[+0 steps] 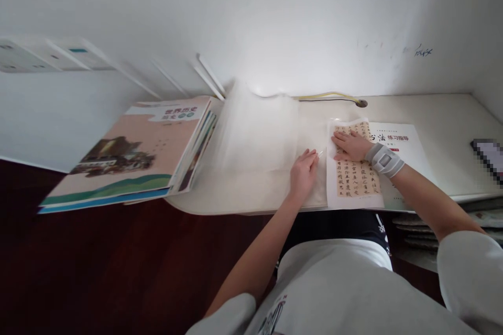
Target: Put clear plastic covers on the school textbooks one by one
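A calligraphy workbook (408, 141) lies cover-up on the desk, its white and green front to the right. On its left is a panel with brown calligraphy print (356, 183), where my right hand (351, 145) rests flat, fingers spread. A grey band circles that wrist. My left hand (303, 174) is just left of the panel, with its fingers closed together on what looks like clear plastic film (320, 155); the film's extent is hard to see. Left of that hand, translucent plastic sheets (259, 131) lie on the desk, their far edge raised against the wall.
A stack of textbooks (137, 141), a history book on top, overhangs the desk's left end. A yellow cable (330, 95) runs along the wall to a hole (361, 103) in the white desk (456, 115). A blurred-out phone-like object (489, 159) lies at the right edge.
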`<state>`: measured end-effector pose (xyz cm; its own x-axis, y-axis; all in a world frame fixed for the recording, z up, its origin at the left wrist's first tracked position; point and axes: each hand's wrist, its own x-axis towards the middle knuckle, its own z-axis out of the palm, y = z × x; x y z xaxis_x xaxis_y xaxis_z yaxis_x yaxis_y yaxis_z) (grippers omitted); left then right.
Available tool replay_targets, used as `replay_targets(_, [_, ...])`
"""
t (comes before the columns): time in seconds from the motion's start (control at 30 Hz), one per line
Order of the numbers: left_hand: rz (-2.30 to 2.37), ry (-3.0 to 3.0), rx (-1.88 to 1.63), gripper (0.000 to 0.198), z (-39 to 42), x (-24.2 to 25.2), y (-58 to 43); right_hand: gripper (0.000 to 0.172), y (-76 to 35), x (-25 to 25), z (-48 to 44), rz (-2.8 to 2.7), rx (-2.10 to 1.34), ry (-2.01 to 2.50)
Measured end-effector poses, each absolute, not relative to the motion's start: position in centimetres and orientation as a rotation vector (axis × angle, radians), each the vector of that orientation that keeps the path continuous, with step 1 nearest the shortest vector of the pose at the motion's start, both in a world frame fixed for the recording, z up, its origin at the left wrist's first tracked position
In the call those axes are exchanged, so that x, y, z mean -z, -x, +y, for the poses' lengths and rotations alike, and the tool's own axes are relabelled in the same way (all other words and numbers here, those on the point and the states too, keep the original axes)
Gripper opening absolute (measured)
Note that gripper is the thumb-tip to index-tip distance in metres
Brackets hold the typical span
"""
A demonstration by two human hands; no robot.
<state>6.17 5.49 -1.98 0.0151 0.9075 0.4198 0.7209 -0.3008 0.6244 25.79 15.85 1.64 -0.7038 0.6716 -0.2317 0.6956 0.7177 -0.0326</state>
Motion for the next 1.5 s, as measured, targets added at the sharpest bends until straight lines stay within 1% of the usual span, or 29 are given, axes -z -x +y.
replay_targets(0.13, [1.736,-2.196,-0.935,0.034,5.3,2.0,-6.5,0.078,-25.2,-1.5,16.8,2.716,0.157,-1.126])
replay_targets(0.27, [1.754,-2.258,-0.749,0.043,4.8,1.6,-6.6,0.078,-25.2,-1.4,17.5,2.697,0.162,-1.125])
replay_targets(0.37, [1.722,-2.311,-0.596,0.051,4.3,1.3,-6.5,0.075,-24.9,-1.9,17.2,2.685,0.115,-1.133])
replay_targets(0.43, [1.717,-2.339,-0.519,0.054,4.0,1.2,-6.4,0.070,-24.4,-2.6,16.1,2.676,0.014,-1.202])
replay_targets(0.53, [1.735,-2.351,-0.495,0.052,3.8,0.9,-6.5,0.055,-23.4,-3.7,12.3,2.707,-0.196,-1.289])
replay_targets(0.57, [1.733,-2.358,-0.502,0.050,3.7,0.9,-6.4,0.051,-23.3,-4.0,10.6,2.742,-0.235,-1.254])
replay_targets(0.63, [1.700,-2.395,-0.513,0.045,3.7,0.8,-6.3,0.046,-23.3,-4.1,7.3,2.823,-0.180,-1.087])
replay_targets(0.67, [1.669,-2.427,-0.509,0.041,3.7,0.7,-6.2,0.048,-23.5,-3.9,5.9,2.844,-0.127,-1.010])
replay_targets(0.77, [1.528,-2.564,-0.438,0.032,3.7,0.7,-5.6,0.067,-24.6,-2.8,3.2,2.878,-0.032,-0.918])
replay_targets(0.8, [1.480,-2.609,-0.405,0.032,3.7,0.8,-5.4,0.071,-25.0,-2.4,3.0,2.887,-0.014,-0.912])
replay_targets(0.87, [1.407,-2.683,-0.345,0.035,3.7,1.1,-4.9,0.075,-25.5,-1.7,3.0,2.906,0.018,-0.919])
replay_targets(1.0, [1.354,-2.769,-0.318,0.038,3.8,1.8,-4.2,0.075,-25.5,-1.1,3.9,2.923,0.056,-0.969])
replay_targets(1.17, [1.338,-2.796,-0.423,0.037,3.9,2.4,-4.0,0.076,-25.0,-1.4,3.9,2.922,0.075,-0.995])
replay_targets(1.27, [1.320,-2.818,-0.468,0.030,3.9,2.0,-4.2,0.074,-24.8,-1.5,3.3,2.902,0.031,-1.094])
replay_targets(1.4, [1.222,-2.961,-0.437,0.017,3.9,0.7,-4.7,0.065,-24.7,-1.4,2.5,2.917,-0.047,-1.193])
replay_targets(1.5, [1.058,-3.100,-0.391,0.015,4.0,-0.5,-5.0,0.062,-24.8,-1.0,2.2,2.956,-0.053,-1.210])
